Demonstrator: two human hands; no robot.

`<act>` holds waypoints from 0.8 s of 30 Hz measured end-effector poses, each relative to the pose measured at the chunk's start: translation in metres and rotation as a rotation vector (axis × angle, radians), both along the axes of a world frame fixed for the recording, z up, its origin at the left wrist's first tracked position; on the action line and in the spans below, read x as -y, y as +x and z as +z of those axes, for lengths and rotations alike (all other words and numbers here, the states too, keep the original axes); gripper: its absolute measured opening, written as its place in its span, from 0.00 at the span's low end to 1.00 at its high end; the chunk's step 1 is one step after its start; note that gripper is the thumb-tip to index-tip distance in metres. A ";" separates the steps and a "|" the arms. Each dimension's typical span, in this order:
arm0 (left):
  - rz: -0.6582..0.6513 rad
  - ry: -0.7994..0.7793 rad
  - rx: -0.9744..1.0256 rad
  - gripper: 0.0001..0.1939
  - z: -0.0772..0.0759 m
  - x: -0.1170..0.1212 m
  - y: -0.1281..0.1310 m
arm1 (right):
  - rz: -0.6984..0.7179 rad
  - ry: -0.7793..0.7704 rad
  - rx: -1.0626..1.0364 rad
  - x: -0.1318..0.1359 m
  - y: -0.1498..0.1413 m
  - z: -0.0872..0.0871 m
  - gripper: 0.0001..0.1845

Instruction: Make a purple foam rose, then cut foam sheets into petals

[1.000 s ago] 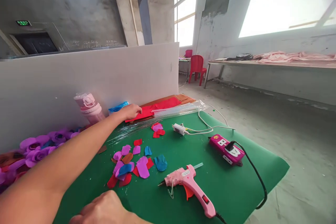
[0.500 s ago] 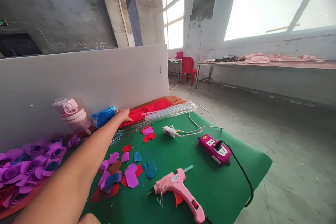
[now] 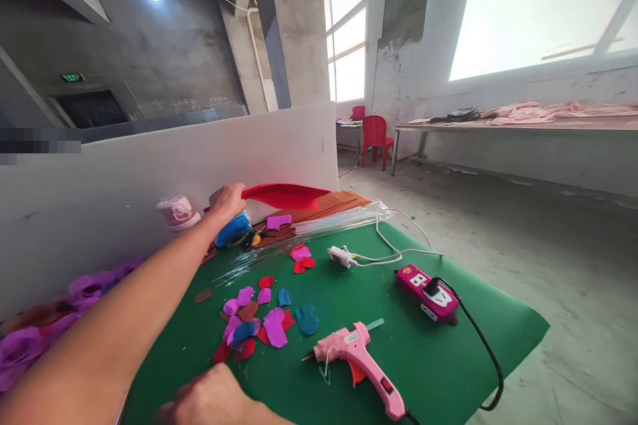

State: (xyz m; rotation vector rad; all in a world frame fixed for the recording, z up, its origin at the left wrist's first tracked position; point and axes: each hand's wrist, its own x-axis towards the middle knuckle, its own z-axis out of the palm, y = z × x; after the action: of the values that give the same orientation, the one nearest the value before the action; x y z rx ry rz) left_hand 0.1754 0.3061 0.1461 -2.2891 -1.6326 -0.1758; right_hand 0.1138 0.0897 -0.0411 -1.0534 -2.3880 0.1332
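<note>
**Left hand (image 3: 226,200) holds up a red sheet (image 3: 289,196)**

The red sheet is at the far side of the green table (image 3: 349,295). The left hand grips its left end, with the fingers curled around it. The rest of the sheet sticks out to the right, above some brown sheets (image 3: 345,202). It bends in a soft curve. I cannot tell if its right end touches anything.

The right hand (image 3: 209,395) is at the near edge, in the middle. It looks curled up, but it is blurry, so I cannot tell if it holds something.

The sheet looks thin and floppy, so a snug but gentle pinch should be best. Squeezing too hard could make creases. Holding it high seems smart, because a small purple piece (image 3: 278,222) and a black and yellow tool (image 3: 256,238) lie just below, and a low edge could push them. A blue packet (image 3: 234,231) sits right by the left wrist, so that arm should go slowly.

Nearer, cut petals (image 3: 275,330) lie loose. A quick swing could blow or brush them away. The pink glue gun (image 3: 343,345) lies to their right with its tip pointing left. It may be hot, so both hands and the sheet should keep clear of that tip.
</note>
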 end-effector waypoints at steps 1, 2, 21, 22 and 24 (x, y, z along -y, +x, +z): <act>0.000 0.033 -0.001 0.15 0.014 0.014 -0.013 | 0.002 0.016 0.006 0.000 0.006 0.000 0.15; 0.004 0.064 -0.004 0.16 0.029 0.029 -0.026 | -0.018 0.036 0.007 0.000 0.012 0.001 0.16; 0.025 0.006 -0.423 0.08 0.162 0.346 -0.141 | -0.378 0.013 -0.812 0.126 0.065 0.105 0.34; 0.011 -0.017 -0.450 0.08 0.168 0.355 -0.140 | -0.286 -0.106 -0.872 0.136 0.064 0.101 0.29; -0.040 -0.082 -0.473 0.08 0.174 0.362 -0.138 | -0.108 -0.298 -0.993 0.159 0.059 0.093 0.21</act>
State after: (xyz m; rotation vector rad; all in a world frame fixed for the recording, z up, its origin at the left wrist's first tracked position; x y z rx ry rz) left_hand 0.0373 -0.0563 0.3202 -2.2004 -1.3675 0.4010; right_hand 0.1726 -0.0696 0.0516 -0.9222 -1.4283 0.7890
